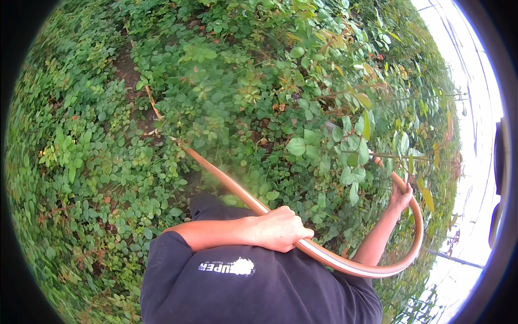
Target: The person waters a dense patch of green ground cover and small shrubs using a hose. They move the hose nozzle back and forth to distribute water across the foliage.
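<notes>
An orange-brown garden hose (356,267) with a white stripe runs across my body and bends in a wide loop on the right. My left hand (279,231) is wrapped around it in front of my chest. Further up the loop, my right hand (401,196) grips the hose close to its end. A banded fitting (374,158) at that end is partly covered by leaves. From my left hand the other length slants up and left into low foliage, where leaves hide parts of it.
Dense leafy bushes (226,101), apparently roses, surround me. Leafy stems (356,150) rise close to my right hand. A strip of bare soil (128,75) shows at upper left, with a thin length of hose (151,101) along it. Thin bars (457,259) cross a bright background at right.
</notes>
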Available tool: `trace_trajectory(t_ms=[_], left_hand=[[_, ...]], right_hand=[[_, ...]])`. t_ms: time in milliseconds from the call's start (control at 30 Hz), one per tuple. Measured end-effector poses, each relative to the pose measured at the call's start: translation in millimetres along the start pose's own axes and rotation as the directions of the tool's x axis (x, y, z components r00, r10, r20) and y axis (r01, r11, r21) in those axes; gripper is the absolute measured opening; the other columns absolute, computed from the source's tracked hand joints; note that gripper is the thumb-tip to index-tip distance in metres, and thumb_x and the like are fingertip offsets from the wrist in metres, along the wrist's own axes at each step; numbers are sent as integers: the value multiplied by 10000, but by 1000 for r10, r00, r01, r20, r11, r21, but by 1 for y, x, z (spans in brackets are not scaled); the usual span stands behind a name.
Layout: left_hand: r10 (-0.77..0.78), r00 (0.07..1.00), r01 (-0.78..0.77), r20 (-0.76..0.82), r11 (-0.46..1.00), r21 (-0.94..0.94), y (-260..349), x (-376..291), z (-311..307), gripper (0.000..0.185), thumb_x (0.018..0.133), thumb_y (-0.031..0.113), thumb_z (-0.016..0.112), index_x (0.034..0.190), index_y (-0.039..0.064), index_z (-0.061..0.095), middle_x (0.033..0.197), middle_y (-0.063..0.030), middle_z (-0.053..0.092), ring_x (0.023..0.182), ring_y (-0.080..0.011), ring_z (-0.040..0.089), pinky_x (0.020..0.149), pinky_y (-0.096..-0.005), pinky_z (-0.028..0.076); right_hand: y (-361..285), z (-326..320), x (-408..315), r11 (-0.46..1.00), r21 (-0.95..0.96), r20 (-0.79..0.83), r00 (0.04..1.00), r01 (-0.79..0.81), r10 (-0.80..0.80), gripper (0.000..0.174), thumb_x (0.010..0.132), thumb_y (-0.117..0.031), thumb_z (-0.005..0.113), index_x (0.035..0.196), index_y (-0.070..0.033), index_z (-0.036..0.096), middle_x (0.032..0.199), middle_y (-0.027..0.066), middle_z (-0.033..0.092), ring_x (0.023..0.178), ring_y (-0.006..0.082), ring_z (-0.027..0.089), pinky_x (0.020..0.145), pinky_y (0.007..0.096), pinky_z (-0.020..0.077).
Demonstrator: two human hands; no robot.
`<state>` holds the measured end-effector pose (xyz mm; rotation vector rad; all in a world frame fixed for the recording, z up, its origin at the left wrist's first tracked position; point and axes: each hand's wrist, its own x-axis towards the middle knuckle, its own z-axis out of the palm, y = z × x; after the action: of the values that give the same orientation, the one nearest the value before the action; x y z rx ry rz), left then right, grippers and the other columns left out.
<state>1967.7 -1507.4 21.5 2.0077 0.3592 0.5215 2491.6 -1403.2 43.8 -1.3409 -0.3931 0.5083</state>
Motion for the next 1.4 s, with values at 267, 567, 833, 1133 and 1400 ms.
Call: trace_trajectory(t_ms=[267, 567, 833, 1133, 1400], left_hand=[[-25, 1000, 25, -14, 1000, 4, -2, -1, -2, 183, 748, 113, 657, 917, 83, 592, 698, -101, 636, 682, -335, 655, 590, -471, 495], [-15, 1000, 16, -12, 999, 34, -3, -2, -5, 190, 732, 117, 665, 898, 90, 575, 695, -91, 633, 675, -331, 654, 577, -466, 487], [-13, 998, 17, -68, 999, 48, 1, -15, -12, 192, 717, 108, 669, 884, 90, 574, 686, -87, 628, 667, -323, 658, 568, -457, 494], [-48, 991, 55, -129, 997, 50, 1, -22, -13, 198, 701, 91, 662, 877, 85, 571, 686, -83, 628, 688, -312, 663, 571, -454, 500], [-50, 989, 56, -142, 998, 39, 0, -23, -17, 197, 693, 79, 653, 867, 89, 562, 682, -80, 627, 687, -315, 661, 570, -459, 499]], right_hand=[[-19, -46, 4, 994, -99, -296, 952, 50, -77, 288, 904, -134, 580, 1105, 57, 501, 1066, 167, 623, 990, 356, 652, 813, 559, 601], [-10, -19, 34, 975, 204, -315, 949, 87, -18, 261, 912, -140, 533, 1056, 77, 513, 1024, 184, 613, 957, 384, 647, 811, 559, 599], [10, 24, 97, 951, 288, 150, 986, -115, 74, 263, 917, -154, 514, 1105, 24, 558, 1125, 223, 630, 1117, 405, 590, 1008, 626, 437], [33, 125, 78, 964, 157, 215, 946, 212, -243, 307, 951, -188, 494, 1196, -4, 488, 1222, 201, 591, 1118, 345, 586, 1004, 482, 483], [24, 128, 65, 968, 247, 269, 956, 47, -115, 321, 976, -213, 477, 1210, 7, 471, 1267, 209, 569, 1159, 322, 567, 985, 472, 513]])
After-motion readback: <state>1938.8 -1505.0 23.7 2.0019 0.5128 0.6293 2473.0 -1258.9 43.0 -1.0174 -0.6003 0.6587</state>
